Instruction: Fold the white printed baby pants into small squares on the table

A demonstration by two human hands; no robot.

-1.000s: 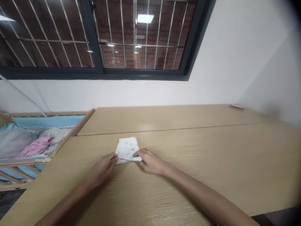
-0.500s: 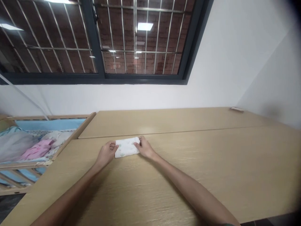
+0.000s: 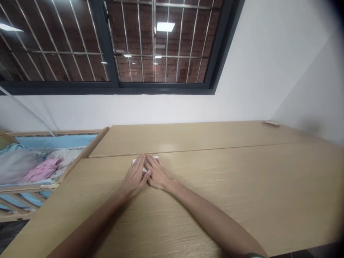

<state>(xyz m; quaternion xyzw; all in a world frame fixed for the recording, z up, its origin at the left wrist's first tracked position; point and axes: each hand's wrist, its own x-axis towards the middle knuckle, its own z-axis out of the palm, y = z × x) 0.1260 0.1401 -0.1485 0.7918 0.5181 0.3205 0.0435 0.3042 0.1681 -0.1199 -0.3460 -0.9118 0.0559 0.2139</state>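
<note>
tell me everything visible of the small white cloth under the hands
The small white cloth appears to lie flat on the light wood-grain tabletop, just short of its long seam. The bare left hand and bare right hand rest on it, covering most, so only a left corner, a sliver at the far right and a patch between the hands show. It looks like fabric; its folds and any print cannot be made out.

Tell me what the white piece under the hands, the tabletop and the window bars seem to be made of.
White piece: perhaps matte fabric, its edges showing no shine; mostly covered, so paper isn't ruled out.
Tabletop: light wood or wood-look laminate with a satin finish, judging by its streaky grain and soft sheen.
Window bars: likely polished metal, given their thin, silvery rods and glints.
</note>
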